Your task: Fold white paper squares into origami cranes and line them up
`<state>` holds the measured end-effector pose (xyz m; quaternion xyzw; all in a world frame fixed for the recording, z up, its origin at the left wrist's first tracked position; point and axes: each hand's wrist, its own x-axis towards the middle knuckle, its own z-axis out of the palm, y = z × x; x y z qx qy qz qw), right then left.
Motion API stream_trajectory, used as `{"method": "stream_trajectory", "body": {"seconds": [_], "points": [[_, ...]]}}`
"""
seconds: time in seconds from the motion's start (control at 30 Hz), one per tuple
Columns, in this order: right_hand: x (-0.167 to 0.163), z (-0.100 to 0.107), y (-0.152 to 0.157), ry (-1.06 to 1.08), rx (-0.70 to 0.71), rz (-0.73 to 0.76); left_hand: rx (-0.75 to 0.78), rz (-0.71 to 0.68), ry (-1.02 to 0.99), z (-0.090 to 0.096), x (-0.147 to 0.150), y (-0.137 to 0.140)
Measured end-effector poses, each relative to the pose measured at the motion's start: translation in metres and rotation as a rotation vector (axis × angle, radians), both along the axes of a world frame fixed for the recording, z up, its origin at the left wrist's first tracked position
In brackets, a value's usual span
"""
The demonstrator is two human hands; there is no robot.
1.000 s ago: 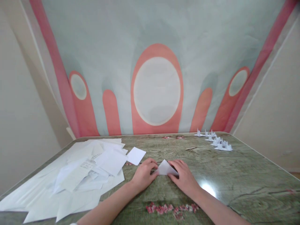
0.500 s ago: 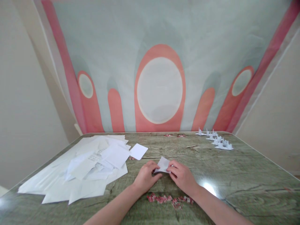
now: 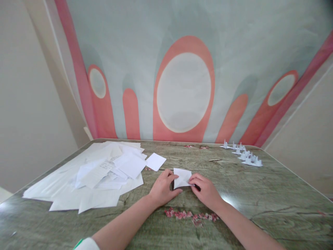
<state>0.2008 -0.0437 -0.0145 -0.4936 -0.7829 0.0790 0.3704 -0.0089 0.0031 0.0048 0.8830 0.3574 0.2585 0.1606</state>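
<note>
A small white sheet of folded paper is between my hands, low over the middle of the table, with crease lines on its face. My left hand has its fingertips on the paper's left edge, and its thumb is stretched out along the lower corner. At the right edge, my right hand pinches the paper between thumb and fingers. A loose white square of paper lies flat just beyond my left hand.
A spread heap of white papers covers the left side of the wood-patterned table. Several small folded paper figures stand in a cluster at the far right. A patterned backdrop rises behind the table's far edge.
The folded paper has turned between my hands, so a flat side now faces away at the top. My view has shifted and tilted slightly; a white sleeve edge now shows at bottom left.
</note>
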Motion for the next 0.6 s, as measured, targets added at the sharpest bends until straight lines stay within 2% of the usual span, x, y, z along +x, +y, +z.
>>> {"method": "stream_trajectory", "body": {"seconds": [0.17, 0.33, 0.47, 0.6], "points": [[0.0013, 0.0003, 0.0021, -0.022, 0.034, -0.003, 0.067, 0.047, 0.052, -0.0002, 0.0006, 0.0005], [0.0019, 0.0014, 0.0041, -0.026, 0.041, 0.034, 0.102, -0.041, 0.024, -0.0016, -0.0001, 0.0052], [0.0022, 0.0028, 0.0045, -0.010, 0.024, 0.040, 0.048, -0.096, 0.027, -0.0027, -0.0007, 0.0084], [0.0027, 0.0056, 0.0039, 0.039, -0.028, 0.029, -0.034, -0.087, -0.003, 0.0005, -0.0004, 0.0087]]}}
